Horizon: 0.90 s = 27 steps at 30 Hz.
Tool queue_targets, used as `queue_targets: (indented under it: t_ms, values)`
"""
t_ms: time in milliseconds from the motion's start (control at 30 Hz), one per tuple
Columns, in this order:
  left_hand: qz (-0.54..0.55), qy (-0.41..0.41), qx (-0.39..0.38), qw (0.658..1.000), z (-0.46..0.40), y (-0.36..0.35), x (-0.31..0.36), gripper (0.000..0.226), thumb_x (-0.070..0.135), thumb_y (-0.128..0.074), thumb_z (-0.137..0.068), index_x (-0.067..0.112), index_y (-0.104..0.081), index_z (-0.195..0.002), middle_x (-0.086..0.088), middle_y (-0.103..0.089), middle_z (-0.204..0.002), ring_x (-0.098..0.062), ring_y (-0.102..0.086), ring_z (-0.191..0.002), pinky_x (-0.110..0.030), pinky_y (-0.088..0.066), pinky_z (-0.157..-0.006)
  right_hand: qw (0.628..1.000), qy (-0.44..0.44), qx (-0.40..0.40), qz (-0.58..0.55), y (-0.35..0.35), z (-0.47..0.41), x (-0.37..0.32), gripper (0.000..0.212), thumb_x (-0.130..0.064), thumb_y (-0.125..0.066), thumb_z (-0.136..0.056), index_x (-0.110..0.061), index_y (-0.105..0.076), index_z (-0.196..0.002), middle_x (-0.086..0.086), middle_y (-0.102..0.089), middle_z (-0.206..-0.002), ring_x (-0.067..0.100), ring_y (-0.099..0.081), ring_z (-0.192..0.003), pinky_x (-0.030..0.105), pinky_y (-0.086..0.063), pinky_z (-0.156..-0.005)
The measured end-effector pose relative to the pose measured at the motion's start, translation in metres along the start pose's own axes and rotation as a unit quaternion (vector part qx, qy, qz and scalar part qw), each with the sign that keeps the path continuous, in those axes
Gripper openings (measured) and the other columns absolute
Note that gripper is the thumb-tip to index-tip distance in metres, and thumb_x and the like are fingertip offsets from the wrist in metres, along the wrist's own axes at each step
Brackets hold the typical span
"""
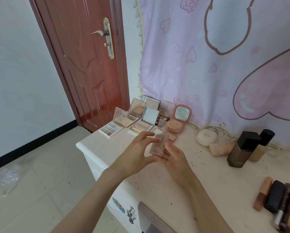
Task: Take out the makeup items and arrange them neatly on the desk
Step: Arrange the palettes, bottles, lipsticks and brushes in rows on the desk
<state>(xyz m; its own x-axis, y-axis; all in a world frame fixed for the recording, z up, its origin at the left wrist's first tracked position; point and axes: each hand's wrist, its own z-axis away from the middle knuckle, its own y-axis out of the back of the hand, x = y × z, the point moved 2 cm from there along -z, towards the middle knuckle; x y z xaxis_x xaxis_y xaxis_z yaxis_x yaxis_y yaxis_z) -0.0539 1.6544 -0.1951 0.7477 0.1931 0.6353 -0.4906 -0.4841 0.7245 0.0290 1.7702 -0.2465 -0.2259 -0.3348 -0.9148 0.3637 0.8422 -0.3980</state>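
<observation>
While both hands meet over the middle of the counter (107,148), they hold a small clear case (157,146) between them. The left hand (137,153) curls its fingers around the case from the 9 o'clock side, and the right hand (173,155) supports it from below with bent fingers. At 12 o'clock from the hands, several open palettes (134,121) stand in a group near the counter's far edge, with a pink round compact (181,117) just beside them. At 3 o'clock stand a dark square bottle (241,149) and a beige bottle (261,147) touching it, with a white round jar (206,137) behind them. At 4 o'clock, lipstick tubes (275,197) lie in a row. A pink curtain (208,64) hangs behind the counter.
</observation>
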Motion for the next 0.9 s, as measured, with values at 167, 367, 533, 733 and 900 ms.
queue_targets:
  t_ms: [167,367,533,733,900]
  values:
    - [-0.041,-0.068,-0.033,0.996,-0.012,0.007,0.004,0.062,0.017,-0.073,-0.076,0.021,-0.046,-0.131,0.011,-0.047,-0.131,0.005,-0.04,-0.115,0.001,-0.025,-0.092,0.999,-0.02,0.005,-0.036,-0.001,-0.001,0.001,0.049,-0.045,-0.057,-0.083,-0.006,-0.064,-0.112,0.016,-0.068,-0.105,0.024,-0.065,-0.1,0.028,-0.053,-0.078]
    - [-0.057,-0.067,-0.076,0.993,-0.018,0.009,-0.003,0.066,0.021,-0.072,-0.078,0.022,-0.042,-0.137,0.012,-0.044,-0.135,0.014,-0.034,-0.106,0.003,-0.024,-0.09,0.998,-0.042,0.0,-0.047,-0.001,0.0,0.0,0.055,-0.043,-0.05,-0.086,0.002,-0.062,-0.114,0.021,-0.067,-0.107,0.026,-0.065,-0.099,0.028,-0.053,-0.078]
    - [-0.045,-0.057,-0.104,0.992,-0.021,0.007,-0.003,0.068,0.022,-0.07,-0.081,0.021,-0.036,-0.14,0.007,-0.038,-0.142,-0.005,-0.037,-0.125,-0.023,-0.032,-0.106,0.996,-0.043,-0.01,-0.074,-0.005,0.002,-0.002,0.052,-0.043,-0.049,-0.085,-0.002,-0.062,-0.114,0.015,-0.069,-0.107,0.022,-0.066,-0.097,0.027,-0.054,-0.077]
    - [-0.012,-0.064,-0.084,0.994,-0.014,0.004,-0.006,0.074,0.031,-0.074,-0.076,0.023,-0.036,-0.139,0.011,-0.037,-0.129,-0.001,-0.043,-0.116,-0.028,-0.04,-0.101,0.998,-0.032,-0.012,-0.057,-0.006,0.005,-0.001,0.049,-0.037,-0.045,-0.089,-0.004,-0.057,-0.123,0.013,-0.067,-0.114,0.022,-0.063,-0.103,0.026,-0.052,-0.08]
    - [0.007,-0.069,-0.041,0.997,-0.011,0.002,-0.008,0.068,0.032,-0.075,-0.074,0.029,-0.042,-0.132,0.014,-0.041,-0.122,0.006,-0.044,-0.109,-0.02,-0.042,-0.096,0.998,-0.022,-0.005,-0.054,-0.005,0.005,0.001,0.045,-0.034,-0.046,-0.09,-0.003,-0.059,-0.119,0.013,-0.068,-0.11,0.019,-0.065,-0.1,0.024,-0.052,-0.077]
